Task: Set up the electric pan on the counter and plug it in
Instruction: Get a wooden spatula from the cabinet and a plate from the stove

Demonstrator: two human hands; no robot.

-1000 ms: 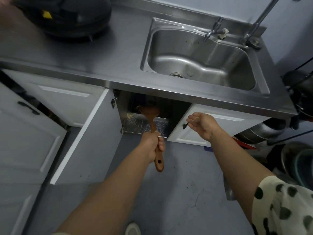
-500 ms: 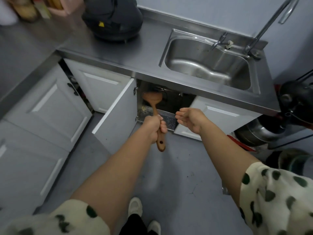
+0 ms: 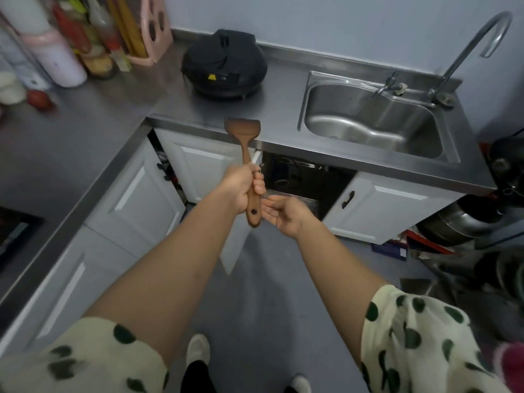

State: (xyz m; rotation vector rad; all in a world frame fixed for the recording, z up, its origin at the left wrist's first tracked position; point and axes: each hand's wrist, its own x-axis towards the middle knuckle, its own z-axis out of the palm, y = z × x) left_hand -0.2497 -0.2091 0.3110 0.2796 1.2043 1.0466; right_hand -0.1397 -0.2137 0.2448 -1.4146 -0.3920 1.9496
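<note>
1. Since half a second ago the wooden spatula (image 3: 243,154) has come up from the cupboard mouth; its blade now shows against the counter (image 3: 136,109) edge
2. The left hand (image 3: 241,188) is wrapped tight around the spatula's handle, blade upward
3. The right hand (image 3: 283,215) is spread, palm up, fingers loose, just beside the handle's lower end, holding nothing
4. The black electric pan (image 3: 224,63) sits closed on the counter, left of the sink (image 3: 368,114)
5. Below the sink the cabinet door (image 3: 380,208) stands ajar
</note>
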